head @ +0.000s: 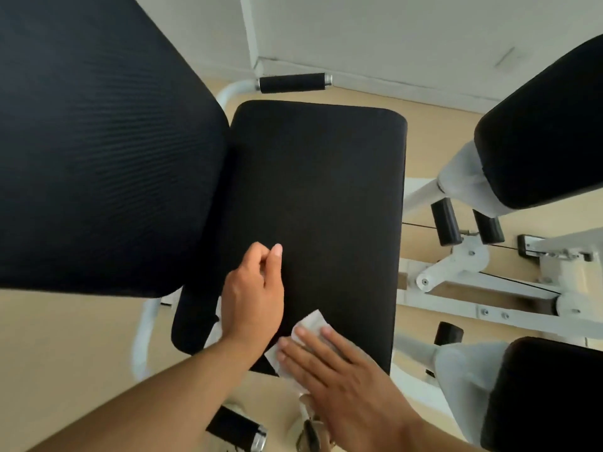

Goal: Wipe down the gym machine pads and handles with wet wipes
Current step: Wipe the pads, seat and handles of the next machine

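A black seat pad [313, 203] fills the middle of the view, with a black back pad [98, 141] rising at its left. My right hand [339, 370] lies flat with straight fingers on a white wet wipe [310, 324], pressing it onto the seat's near edge. My left hand [253, 295] hovers over the seat just left of the wipe, fingers loosely curled and holding nothing. A black handle grip [293, 82] sticks out beyond the seat's far edge, and another handle grip [236, 430] shows below the near edge.
Two black pads on white arms stand at the right, an upper pad [548, 125] and a lower pad [548, 396]. Short black rollers [445, 225] and the white frame [489, 288] with a cable lie between them. Beige floor and a white wall surround the machine.
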Tool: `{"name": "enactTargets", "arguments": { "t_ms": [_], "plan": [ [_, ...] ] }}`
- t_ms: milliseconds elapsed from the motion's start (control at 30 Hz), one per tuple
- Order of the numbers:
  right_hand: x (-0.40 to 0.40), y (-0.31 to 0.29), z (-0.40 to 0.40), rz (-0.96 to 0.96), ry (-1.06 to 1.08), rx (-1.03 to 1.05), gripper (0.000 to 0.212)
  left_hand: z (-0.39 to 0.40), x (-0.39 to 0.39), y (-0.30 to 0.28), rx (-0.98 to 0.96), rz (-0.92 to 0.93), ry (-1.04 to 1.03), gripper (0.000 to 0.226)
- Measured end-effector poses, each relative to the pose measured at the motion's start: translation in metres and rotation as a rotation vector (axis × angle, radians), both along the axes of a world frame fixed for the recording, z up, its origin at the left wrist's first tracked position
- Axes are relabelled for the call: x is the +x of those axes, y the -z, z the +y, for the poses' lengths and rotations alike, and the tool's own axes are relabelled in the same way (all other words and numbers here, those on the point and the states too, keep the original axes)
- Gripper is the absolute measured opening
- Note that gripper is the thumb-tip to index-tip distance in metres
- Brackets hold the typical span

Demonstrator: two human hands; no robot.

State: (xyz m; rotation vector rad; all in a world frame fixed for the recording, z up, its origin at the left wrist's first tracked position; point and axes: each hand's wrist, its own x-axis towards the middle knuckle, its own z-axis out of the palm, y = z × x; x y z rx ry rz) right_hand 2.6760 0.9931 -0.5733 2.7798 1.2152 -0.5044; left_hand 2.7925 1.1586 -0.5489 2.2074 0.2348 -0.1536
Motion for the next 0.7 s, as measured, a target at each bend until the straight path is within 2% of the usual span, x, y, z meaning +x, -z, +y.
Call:
{"name": "enactTargets", "arguments": {
  "t_ms": [67, 100, 167, 233, 300, 333, 400, 500, 600, 700],
  "plan": [
    [0.033, -0.006, -0.006, 0.011, 0.026, 0.02, 0.057, 0.025, -0.013, 0.002, 0.008, 0.01, 0.002, 0.035],
    [0.058, -0.008, -0.011, -0.024, 0.128, 0.04, 0.058, 0.036, -0.017, 0.003, 0.018, 0.022, -0.002, 0.035],
    [0.116, -0.008, -0.024, -0.135, 0.466, 0.054, 0.059, 0.054, -0.025, 0.005, 0.028, 0.046, -0.021, 0.036],
    [0.171, -0.008, -0.029, -0.164, 0.8, 0.042, 0.061, 0.071, -0.034, 0.008, 0.003, 0.055, -0.045, 0.037],
    [0.208, -0.005, -0.013, -0.112, 0.949, 0.025, 0.063, 0.086, -0.045, 0.01, -0.014, 0.055, -0.053, 0.038],
    [0.216, -0.002, 0.006, -0.082, 0.938, 0.029, 0.064, 0.093, -0.052, 0.011, -0.022, 0.053, -0.055, 0.038],
    [0.207, 0.002, 0.052, -0.025, 0.756, 0.043, 0.065, 0.106, -0.067, 0.013, -0.034, 0.056, -0.073, 0.039],
    [0.143, 0.008, 0.104, 0.02, 0.456, 0.054, 0.069, 0.12, -0.086, 0.011, -0.088, 0.081, -0.126, 0.039],
    [0.067, 0.004, 0.11, 0.052, 0.31, 0.008, 0.085, 0.13, -0.104, 0.013, -0.099, 0.103, -0.146, 0.039],
    [0.023, 0.008, 0.091, -0.013, 0.246, -0.037, 0.083, 0.143, -0.119, 0.017, -0.087, 0.154, -0.17, 0.039]
  ]
}}
